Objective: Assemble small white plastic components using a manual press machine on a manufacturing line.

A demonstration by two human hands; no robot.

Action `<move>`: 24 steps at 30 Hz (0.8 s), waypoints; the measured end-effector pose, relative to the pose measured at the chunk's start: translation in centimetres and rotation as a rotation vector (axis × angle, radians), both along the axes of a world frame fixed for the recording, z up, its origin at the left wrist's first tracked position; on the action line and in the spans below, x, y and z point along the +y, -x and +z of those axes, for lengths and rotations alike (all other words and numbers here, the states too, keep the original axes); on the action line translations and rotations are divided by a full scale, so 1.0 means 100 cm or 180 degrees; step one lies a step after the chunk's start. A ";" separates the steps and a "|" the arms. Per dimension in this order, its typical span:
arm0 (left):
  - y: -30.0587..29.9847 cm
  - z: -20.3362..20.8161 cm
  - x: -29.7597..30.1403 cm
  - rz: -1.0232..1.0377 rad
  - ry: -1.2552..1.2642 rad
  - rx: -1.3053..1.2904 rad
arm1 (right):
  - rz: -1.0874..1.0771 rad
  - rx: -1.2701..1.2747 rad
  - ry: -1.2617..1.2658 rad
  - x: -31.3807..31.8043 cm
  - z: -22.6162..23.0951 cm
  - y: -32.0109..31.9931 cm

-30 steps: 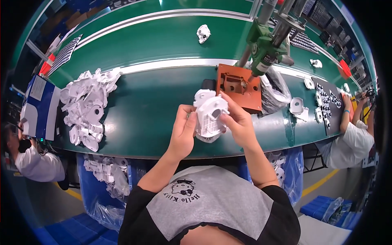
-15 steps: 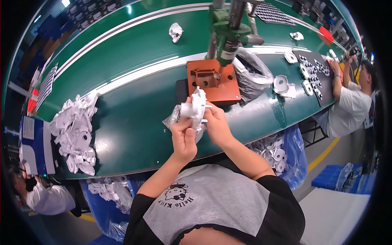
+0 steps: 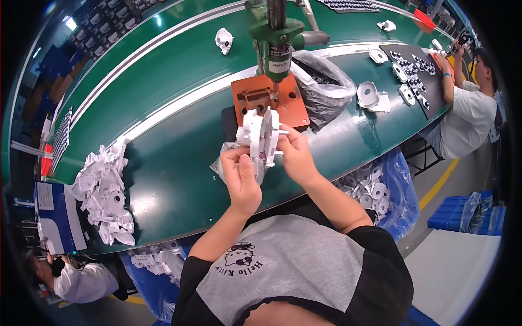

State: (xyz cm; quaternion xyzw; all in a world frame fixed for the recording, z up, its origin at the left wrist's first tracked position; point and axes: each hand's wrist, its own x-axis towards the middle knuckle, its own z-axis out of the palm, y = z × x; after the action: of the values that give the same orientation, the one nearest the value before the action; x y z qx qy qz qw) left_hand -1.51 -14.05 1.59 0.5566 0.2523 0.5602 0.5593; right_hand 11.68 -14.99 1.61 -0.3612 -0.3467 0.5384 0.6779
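Observation:
Between my two hands I hold a white plastic housing [image 3: 266,133] with thin pegs sticking out on its right side. My left hand [image 3: 242,176] grips its lower left, thumb pressed up along it. Around the right side by the pegs, the fingers of my right hand [image 3: 298,157] are closed. The part hangs in front of an orange metal fixture block [image 3: 296,111] with a hollow in its top. Over that block stands a green press [image 3: 274,41], its tool pointing down. A small clear plastic bag [image 3: 216,166] lies partly hidden behind my left hand.
A heap of white parts [image 3: 106,195] lies on the table's left. Right of the fixture stands an open plastic bag [image 3: 321,87]; farther right are two white parts [image 3: 368,95]. Blue bins [image 3: 399,190] of parts stand below the edge. A co-worker [image 3: 467,108] works at the right.
My view has shifted, so the press and fixture appear farther left. The white housing has turned between my hands, showing more of its ribbed side. Both hands still hold it.

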 end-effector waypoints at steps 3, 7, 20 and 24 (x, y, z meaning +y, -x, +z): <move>-0.004 0.008 0.000 -0.0061 0.0093 0.0077 | -0.0018 -0.0221 0.0012 -0.003 0.002 0.003; -0.010 0.011 -0.003 0.0291 -0.0590 0.0777 | -0.0353 -0.0581 0.0028 -0.003 0.002 0.010; 0.009 0.034 0.039 -0.0349 -0.0538 0.1519 | -0.0047 -0.1021 -0.0049 0.003 -0.003 -0.039; 0.010 0.056 0.068 -0.0311 -0.1904 0.2885 | -0.0561 -0.2561 -0.0055 0.043 -0.001 -0.118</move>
State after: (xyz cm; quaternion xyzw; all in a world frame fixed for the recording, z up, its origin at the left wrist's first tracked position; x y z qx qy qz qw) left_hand -2.54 -7.28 7.19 0.8882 0.2715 0.2848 0.2371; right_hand 23.47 -10.69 1.52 -0.5655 -0.5563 0.2911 0.5348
